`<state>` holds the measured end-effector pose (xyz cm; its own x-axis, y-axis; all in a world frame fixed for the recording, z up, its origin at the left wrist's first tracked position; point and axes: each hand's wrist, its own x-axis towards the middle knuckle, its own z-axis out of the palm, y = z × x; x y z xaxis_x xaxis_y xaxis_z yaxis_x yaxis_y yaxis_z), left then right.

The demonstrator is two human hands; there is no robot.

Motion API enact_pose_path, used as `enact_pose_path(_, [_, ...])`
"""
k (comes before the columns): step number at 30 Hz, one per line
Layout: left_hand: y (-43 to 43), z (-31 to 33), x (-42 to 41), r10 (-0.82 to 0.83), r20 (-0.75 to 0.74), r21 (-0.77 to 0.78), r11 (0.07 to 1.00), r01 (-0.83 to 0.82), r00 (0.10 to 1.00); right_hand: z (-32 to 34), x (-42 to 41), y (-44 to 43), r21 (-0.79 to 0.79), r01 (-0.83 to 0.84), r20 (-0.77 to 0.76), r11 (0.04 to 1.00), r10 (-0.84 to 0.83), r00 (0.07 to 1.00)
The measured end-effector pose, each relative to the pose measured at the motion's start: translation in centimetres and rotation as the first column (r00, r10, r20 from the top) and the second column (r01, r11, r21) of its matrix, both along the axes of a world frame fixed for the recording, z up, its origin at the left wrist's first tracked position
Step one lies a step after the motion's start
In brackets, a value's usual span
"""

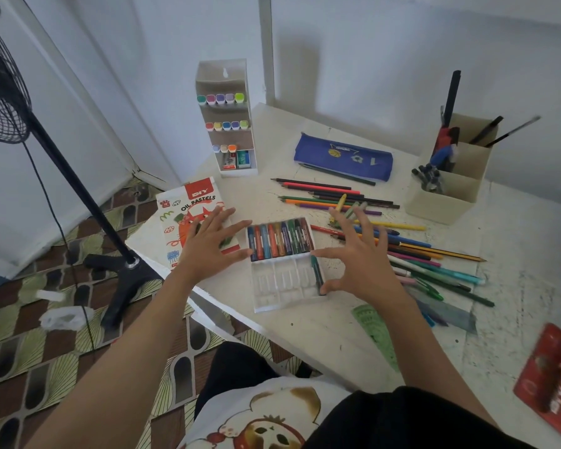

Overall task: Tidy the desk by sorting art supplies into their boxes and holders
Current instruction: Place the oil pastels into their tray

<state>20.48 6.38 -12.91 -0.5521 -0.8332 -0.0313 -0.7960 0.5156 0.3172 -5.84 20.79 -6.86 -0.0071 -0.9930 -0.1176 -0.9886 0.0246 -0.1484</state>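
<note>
Your left hand (208,244) and right hand (363,264) are spread, empty; the tray (279,283) between looks flimsy (pastels (279,238) loose), so grip both sides.

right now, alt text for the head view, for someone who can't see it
A person's left hand and right hand spread open either side of a clear plastic tray holding a row of multicoloured oil pastels on a white desk. Loose coloured pencils lie scattered at its right, a cardboard oil pastels box at its left.
</note>
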Motion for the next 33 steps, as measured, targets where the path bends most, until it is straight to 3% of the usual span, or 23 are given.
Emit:
enact_pose_path(5, [0.1,0.1,0.0,0.004,0.007,0.001,1.0,-0.004,1.0,-0.4,0.3,-0.2,0.076,0.018,0.001,0.997,-0.018,1.0])
enact_pose_path(11, [0.2,0.3,-0.1,0.005,-0.001,0.0,1.0,-0.005,1.0,-0.6,0.2,-0.6,0.136,0.076,0.125,0.988,-0.093,0.988])
enact_pose_path(19, [0.2,0.2,-0.1,0.005,0.006,0.006,1.0,-0.005,1.0,-0.6,-1.8,-1.3,0.082,0.048,0.272,0.995,-0.069,0.96])
enact_pose_path(25, [0.2,0.3,-0.1,0.005,-0.004,0.015,1.0,-0.005,1.0,0.1,-5.3,-4.1,-0.085,0.296,0.184,0.951,-0.277,0.943])
enact_pose_path(30, [0.2,0.4,-0.1,0.006,0.022,0.027,1.0,-0.006,1.0,0.2,-6.1,-7.0,-0.014,0.304,0.006,0.953,-0.304,0.953])
enact_pose_path(33, [0.3,0.5,-0.2,0.012,0.025,0.039,0.999,-0.013,1.0,-0.1,-6.1,-8.3,0.01,0.305,-0.012,0.952,-0.304,0.952])
